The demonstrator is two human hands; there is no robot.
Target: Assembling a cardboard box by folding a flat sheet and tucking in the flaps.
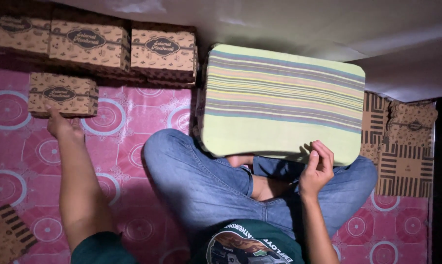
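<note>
The left hand (59, 124) reaches out over the pink patterned floor mat (128, 146) and its fingertips touch the near bottom edge of a small brown cardboard box (63, 94); the fingers lie fairly flat and open against it, with nothing closed in the grip. The box sits alone on the mat, just in front of a row of similar boxes (91, 44) stacked along the wall, and apart from them. It looks like thin folded card, so probably light, stiff enough to keep its shape but easy to dent; taking it by the two short sides or from under the base seems safest. The right hand (317, 168) rests loosely curled at the near edge of a striped cushion (279, 102) lying across the lap, fingers half bent, holding nothing that I can see. Flat unfolded cartons (402, 146) lie to the right.
</note>
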